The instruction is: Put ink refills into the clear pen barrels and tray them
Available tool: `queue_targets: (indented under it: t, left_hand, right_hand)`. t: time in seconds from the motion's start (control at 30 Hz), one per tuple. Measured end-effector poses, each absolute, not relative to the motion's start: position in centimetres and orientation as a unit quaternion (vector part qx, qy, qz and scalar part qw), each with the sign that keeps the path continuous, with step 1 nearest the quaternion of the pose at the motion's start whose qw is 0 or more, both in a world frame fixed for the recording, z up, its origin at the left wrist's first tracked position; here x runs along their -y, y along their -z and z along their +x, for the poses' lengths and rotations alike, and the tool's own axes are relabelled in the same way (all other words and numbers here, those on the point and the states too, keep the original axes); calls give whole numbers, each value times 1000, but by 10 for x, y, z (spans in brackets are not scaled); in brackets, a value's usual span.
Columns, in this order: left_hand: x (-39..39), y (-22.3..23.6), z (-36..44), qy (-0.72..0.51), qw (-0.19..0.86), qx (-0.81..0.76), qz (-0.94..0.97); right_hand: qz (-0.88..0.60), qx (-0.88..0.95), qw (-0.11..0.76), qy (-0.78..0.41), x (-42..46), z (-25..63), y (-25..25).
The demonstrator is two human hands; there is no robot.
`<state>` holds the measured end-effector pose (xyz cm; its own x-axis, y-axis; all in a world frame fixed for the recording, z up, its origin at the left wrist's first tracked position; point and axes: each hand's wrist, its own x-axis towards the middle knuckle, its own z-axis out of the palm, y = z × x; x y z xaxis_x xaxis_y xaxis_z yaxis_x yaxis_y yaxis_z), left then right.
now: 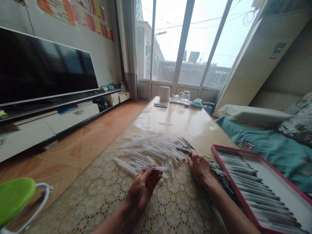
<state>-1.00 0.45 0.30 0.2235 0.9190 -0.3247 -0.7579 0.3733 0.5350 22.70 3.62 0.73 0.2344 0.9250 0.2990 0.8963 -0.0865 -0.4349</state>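
In my left hand [148, 180] a white pen barrel [158, 168] lies level, pinched between thumb and fingers. Just beyond it a heap of loose white pen barrels [151, 146] spreads over the patterned tablecloth. My right hand [198, 164] is at the right side of the heap, palm down with fingers curled, touching thin dark pen refills [186, 144]. Its fingertips are partly hidden, so what they grip cannot be made out. More dark refills lie beneath and beside my right forearm.
A red-rimmed box [253, 188] with rows of assembled pens stands at the right. Farther along the table [185, 120] are a single white barrel [165, 123], a pitcher [164, 93] and a glass jar [185, 96]. A green stool [17, 198] stands at the lower left.
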Motion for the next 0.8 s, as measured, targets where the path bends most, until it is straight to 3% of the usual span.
queue_targets:
  t: [0.17, 0.3, 0.37, 0.8]
  left_hand:
    - [-3, -3, -9, -538, 765, -311, 167]
    - [-2, -2, -8, -538, 757, -320, 188]
    - [-3, 0, -7, -536, 754, -323, 198]
    - [-3, 1, -6, -516, 762, -312, 237]
  right_hand:
    - [-675, 638, 344, -133, -6, 200, -25]
    - [-581, 591, 476, -294, 23, 172, -29]
    - [-557, 570, 514, -319, 31, 163, -26]
    - [-523, 564, 527, -360, 35, 150, -14]
